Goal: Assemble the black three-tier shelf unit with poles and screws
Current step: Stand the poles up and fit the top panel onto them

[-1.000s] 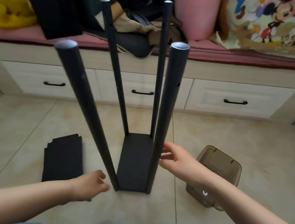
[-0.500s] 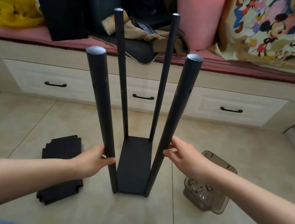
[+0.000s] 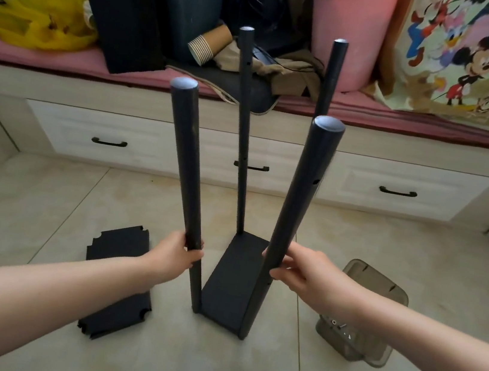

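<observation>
Fingers (image 3: 195, 255) now wrap round the front poles (image 3: 188, 171) — left hand (image 3: 173, 257), right hand (image 3: 312, 276).

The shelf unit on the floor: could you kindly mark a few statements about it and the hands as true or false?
1. The left hand grips the near left pole. True.
2. The right hand rests flat on the floor. False: it holds the near right pole.
3. Four poles stand on the bottom shelf. True.
4. The spare shelf panels lie right of the unit. False: they lie to its left.
</observation>
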`<state>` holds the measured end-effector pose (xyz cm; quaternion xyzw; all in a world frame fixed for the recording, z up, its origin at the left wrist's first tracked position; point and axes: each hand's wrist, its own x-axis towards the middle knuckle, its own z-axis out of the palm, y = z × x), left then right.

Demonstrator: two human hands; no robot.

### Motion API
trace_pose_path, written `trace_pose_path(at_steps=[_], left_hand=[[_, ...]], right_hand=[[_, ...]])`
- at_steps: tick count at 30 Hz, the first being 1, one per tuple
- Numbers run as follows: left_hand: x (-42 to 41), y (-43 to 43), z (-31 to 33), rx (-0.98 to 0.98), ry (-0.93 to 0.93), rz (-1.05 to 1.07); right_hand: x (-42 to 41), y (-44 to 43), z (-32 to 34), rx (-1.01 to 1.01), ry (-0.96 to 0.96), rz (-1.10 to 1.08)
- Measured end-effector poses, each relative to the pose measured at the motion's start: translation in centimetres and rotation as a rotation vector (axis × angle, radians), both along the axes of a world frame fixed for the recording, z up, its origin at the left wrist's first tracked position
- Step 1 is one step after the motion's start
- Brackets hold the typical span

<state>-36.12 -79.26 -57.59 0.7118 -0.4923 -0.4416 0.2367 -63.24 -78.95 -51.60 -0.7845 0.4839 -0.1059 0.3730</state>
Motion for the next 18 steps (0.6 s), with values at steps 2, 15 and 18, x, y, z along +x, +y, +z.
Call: trace_pose_path(at_steps=[2, 15, 18], left_hand=[[0.0, -0.8, 1.0, -0.041, 0.046, 0.028], [2.2, -4.5, 5.1, -0.134, 0.023, -0.004], [2.7, -4.5, 5.2, -0.151, 0.004, -0.019]], right_hand=[[0.4, 0.4, 0.4, -0.006, -0.056, -0.006], [8.2, 0.4, 2.1, 0.061, -0.182, 0.075], [9.6, 0.6, 1.5, 0.06, -0.193, 0.091]])
